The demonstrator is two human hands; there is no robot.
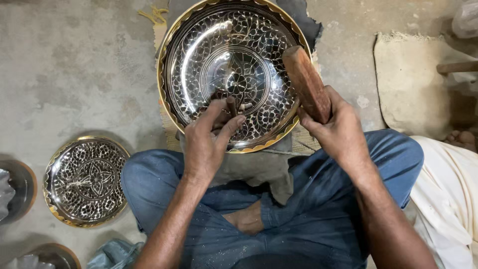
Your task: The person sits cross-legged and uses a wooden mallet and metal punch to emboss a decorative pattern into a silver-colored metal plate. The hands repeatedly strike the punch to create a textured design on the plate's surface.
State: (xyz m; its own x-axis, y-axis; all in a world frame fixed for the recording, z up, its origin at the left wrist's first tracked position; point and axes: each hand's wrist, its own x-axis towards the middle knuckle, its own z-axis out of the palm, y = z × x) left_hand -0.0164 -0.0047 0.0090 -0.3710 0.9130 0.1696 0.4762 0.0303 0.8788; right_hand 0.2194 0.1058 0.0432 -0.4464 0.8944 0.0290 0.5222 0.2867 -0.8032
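Note:
A large round metal plate (234,30) with an engraved black-and-silver floral pattern and a gold scalloped rim lies on the floor in front of my crossed legs. My left hand (206,142) pinches a short dark chisel (231,105), its tip set on the plate's lower middle. Raised over the plate's right edge is a thick brown wooden mallet (306,82), which my right hand (338,127) grips by its lower end.
A smaller engraved plate (84,179) of the same style lies on the concrete floor at the left, with dark bowls (22,189) beside it. A woven mat (413,84) and another person's white-clothed leg (448,194) are at the right.

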